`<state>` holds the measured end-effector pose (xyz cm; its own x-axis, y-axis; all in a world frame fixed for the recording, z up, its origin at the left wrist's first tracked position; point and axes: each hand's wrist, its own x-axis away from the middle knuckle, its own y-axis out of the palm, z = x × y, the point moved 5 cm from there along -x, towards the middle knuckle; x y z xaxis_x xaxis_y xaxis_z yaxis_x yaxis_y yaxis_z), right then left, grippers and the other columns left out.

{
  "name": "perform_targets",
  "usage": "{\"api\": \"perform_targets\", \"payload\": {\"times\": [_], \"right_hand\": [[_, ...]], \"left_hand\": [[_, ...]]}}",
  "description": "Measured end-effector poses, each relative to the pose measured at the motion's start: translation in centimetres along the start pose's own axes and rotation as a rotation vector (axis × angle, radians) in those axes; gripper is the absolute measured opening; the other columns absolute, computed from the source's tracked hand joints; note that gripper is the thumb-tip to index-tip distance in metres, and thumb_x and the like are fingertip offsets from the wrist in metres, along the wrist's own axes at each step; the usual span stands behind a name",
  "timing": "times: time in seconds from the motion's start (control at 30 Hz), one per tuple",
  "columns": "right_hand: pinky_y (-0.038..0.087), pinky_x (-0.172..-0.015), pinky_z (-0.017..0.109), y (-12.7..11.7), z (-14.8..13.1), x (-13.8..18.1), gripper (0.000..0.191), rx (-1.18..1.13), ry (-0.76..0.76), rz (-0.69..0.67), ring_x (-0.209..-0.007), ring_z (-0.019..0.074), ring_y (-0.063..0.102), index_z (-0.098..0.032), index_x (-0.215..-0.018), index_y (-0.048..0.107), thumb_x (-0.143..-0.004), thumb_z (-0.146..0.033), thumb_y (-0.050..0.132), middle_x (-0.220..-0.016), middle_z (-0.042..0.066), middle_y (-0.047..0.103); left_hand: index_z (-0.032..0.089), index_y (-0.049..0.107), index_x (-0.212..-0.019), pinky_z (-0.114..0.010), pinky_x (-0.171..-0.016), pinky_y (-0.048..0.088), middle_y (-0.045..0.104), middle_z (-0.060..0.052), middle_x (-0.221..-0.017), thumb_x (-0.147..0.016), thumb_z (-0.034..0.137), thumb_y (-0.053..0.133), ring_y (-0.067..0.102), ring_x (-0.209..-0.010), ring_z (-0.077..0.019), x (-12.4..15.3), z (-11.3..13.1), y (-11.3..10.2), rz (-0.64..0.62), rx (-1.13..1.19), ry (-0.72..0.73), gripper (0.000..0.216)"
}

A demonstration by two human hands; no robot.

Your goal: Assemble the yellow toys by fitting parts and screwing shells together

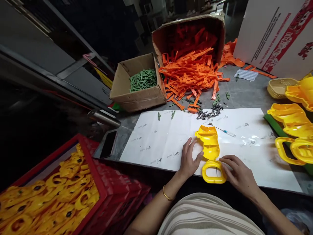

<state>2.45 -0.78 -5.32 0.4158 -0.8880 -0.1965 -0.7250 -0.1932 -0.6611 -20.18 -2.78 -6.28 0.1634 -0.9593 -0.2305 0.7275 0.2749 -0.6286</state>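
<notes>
A yellow plastic shell half with a loop handle lies hollow side up on the white sheet, its handle by the table's front edge. My left hand is beside the shell's left edge, fingers and thumb apart, thumb tip at its rim. On the other side, my right hand has its fingers and thumb closed at the top right of the handle. Beyond the shell lie a thin screwdriver with a clear blue handle and a pile of small dark pins.
Orange plastic strips spill from a large carton. Small green parts fill a smaller box. More yellow shells lie at right near a basket. At left are a phone, metal flask and red crate.
</notes>
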Motion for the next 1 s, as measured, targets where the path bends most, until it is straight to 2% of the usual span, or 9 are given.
{"api": "perform_targets", "payload": {"times": [0.1, 0.2, 0.43, 0.5, 0.63, 0.7, 0.8, 0.9, 1.0], "right_hand": [[0.058, -0.052, 0.028, -2.1, -0.1, -2.0, 0.019, -0.034, -0.016, 0.111, -0.079, 0.0192, 0.069, -0.026, -0.106, 0.070, -0.095, -0.033, 0.056, -0.105, 0.008, 0.070], [0.055, -0.051, 0.028, -3.4, 0.4, -5.3, 0.018, -0.044, -0.029, 0.179, -0.072, 0.0172, 0.065, -0.024, -0.102, 0.071, -0.095, -0.033, 0.057, -0.101, 0.008, 0.070], [0.058, -0.064, 0.034, -1.5, -1.0, -13.3, 0.024, -0.030, -0.148, 0.131, -0.093, 0.0240, 0.068, -0.022, -0.101, 0.072, -0.095, -0.036, 0.053, -0.101, 0.009, 0.071], [0.059, -0.068, 0.036, -1.3, -2.1, -15.0, 0.024, -0.043, -0.193, 0.123, -0.094, 0.0242, 0.069, -0.022, -0.100, 0.072, -0.095, -0.036, 0.054, -0.101, 0.009, 0.071], [0.052, -0.050, 0.028, -2.2, -4.1, -18.9, 0.025, -0.113, -0.192, 0.161, -0.080, 0.0204, 0.068, -0.023, -0.099, 0.073, -0.094, -0.039, 0.055, -0.099, 0.009, 0.071], [0.053, -0.051, 0.028, -2.6, -5.6, -21.6, 0.025, -0.129, -0.216, 0.181, -0.075, 0.0189, 0.068, -0.022, -0.099, 0.073, -0.094, -0.039, 0.055, -0.097, 0.009, 0.071], [0.058, -0.063, 0.031, -2.3, -9.7, -27.0, 0.025, -0.159, -0.328, 0.157, -0.077, 0.0189, 0.069, -0.022, -0.103, 0.072, -0.093, -0.038, 0.056, -0.099, 0.009, 0.070], [0.060, -0.079, 0.037, 0.0, -15.5, -33.5, 0.030, -0.171, -0.509, 0.081, -0.085, 0.0206, 0.070, -0.020, -0.115, 0.067, -0.094, -0.037, 0.054, -0.110, 0.010, 0.069], [0.051, -0.103, 0.049, 5.3, -20.8, -39.0, 0.045, -0.013, -0.756, -0.115, -0.116, 0.0287, 0.062, -0.016, -0.132, 0.057, -0.093, -0.039, 0.057, -0.129, 0.014, 0.063]], "left_hand": [[0.020, 0.052, -0.140, -0.053, -0.115, 0.041, 0.049, -0.017, -0.151, -0.096, 0.046, 0.054, 0.046, -0.141, -0.0311, -1.2, 0.5, 0.4, -0.035, -0.055, 0.034, 0.051], [0.020, 0.059, -0.131, -0.046, -0.113, 0.044, 0.057, -0.014, -0.142, -0.096, 0.041, 0.055, 0.052, -0.134, -0.0272, -5.1, -0.3, -1.7, 0.020, -0.129, 0.033, 0.041], [0.014, 0.065, -0.121, -0.051, -0.110, 0.041, 0.063, -0.018, -0.132, -0.092, 0.025, 0.057, 0.052, -0.128, -0.0332, -18.1, -7.4, -7.1, 0.093, -0.356, -0.166, 0.031], [0.013, 0.066, -0.120, -0.054, -0.106, 0.043, 0.064, -0.019, -0.130, -0.091, 0.024, 0.059, 0.054, -0.125, -0.0358, -19.0, -8.6, -7.0, 0.065, -0.390, -0.186, 0.032], [0.018, 0.069, -0.116, -0.052, -0.106, 0.043, 0.067, -0.015, -0.128, -0.086, 0.027, 0.067, 0.056, -0.123, -0.0339, -19.6, -8.0, -8.3, 0.024, -0.424, -0.109, 0.031], [0.020, 0.068, -0.118, -0.047, -0.113, 0.038, 0.064, -0.011, -0.136, -0.090, 0.031, 0.063, 0.051, -0.131, -0.0292, -21.9, -6.8, -11.9, 0.069, -0.439, -0.042, 0.031], [0.019, 0.064, -0.127, -0.040, -0.118, 0.030, 0.057, -0.007, -0.145, -0.099, 0.030, 0.045, 0.044, -0.139, -0.0236, -28.5, -6.0, -20.7, 0.207, -0.513, -0.062, 0.035], [0.010, 0.069, -0.116, -0.039, -0.109, 0.039, 0.069, -0.013, -0.126, -0.096, 0.026, 0.050, 0.057, -0.125, -0.0272, -35.8, -8.2, -28.8, 0.205, -0.533, -0.218, 0.032], [0.009, 0.073, -0.099, -0.040, -0.098, 0.047, 0.075, -0.012, -0.106, -0.088, 0.033, 0.068, 0.067, -0.107, -0.0283, -41.2, -12.5, -32.5, 0.124, -0.525, -0.370, 0.027]]}}
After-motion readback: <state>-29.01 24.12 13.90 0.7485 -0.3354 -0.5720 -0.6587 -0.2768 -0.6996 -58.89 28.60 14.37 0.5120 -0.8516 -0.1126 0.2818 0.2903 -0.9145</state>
